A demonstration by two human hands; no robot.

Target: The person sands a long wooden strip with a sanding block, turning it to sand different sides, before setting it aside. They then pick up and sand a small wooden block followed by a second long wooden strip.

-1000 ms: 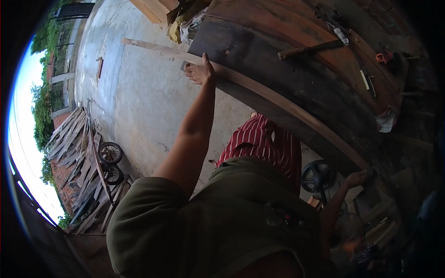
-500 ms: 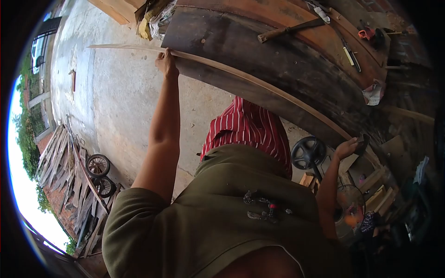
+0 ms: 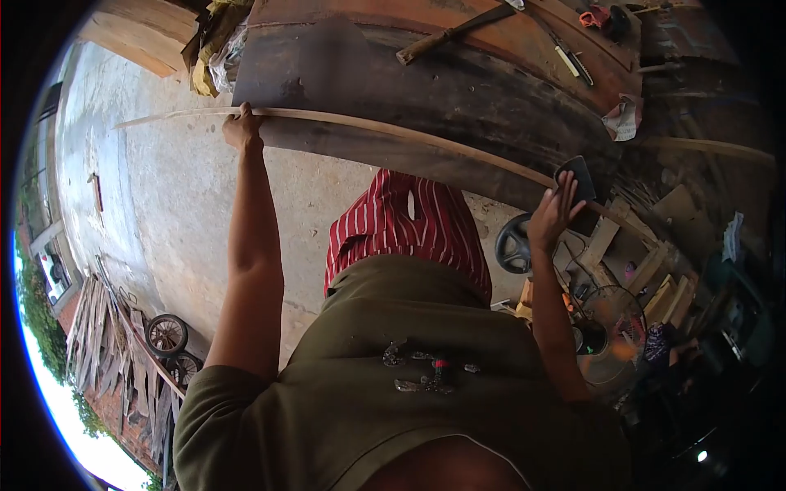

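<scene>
Head view: the left hand's [image 3: 243, 131] grip closes round the wooden strip [image 3: 360, 123] at ten o'clock, the strip's end jutting beyond the worktop's [image 3: 344, 65] edge; the right hand's [image 3: 554, 209] grip, between two and three, lies open against a dark pad [image 3: 580, 173].

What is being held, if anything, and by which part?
The left hand holds the wooden strip partway along; the right hand overlaps the edge of a dark pad, grip unclear.

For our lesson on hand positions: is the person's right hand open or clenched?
Open: the right hand has its fingers extended, not curled into a fist, over the wooden strip.
</scene>
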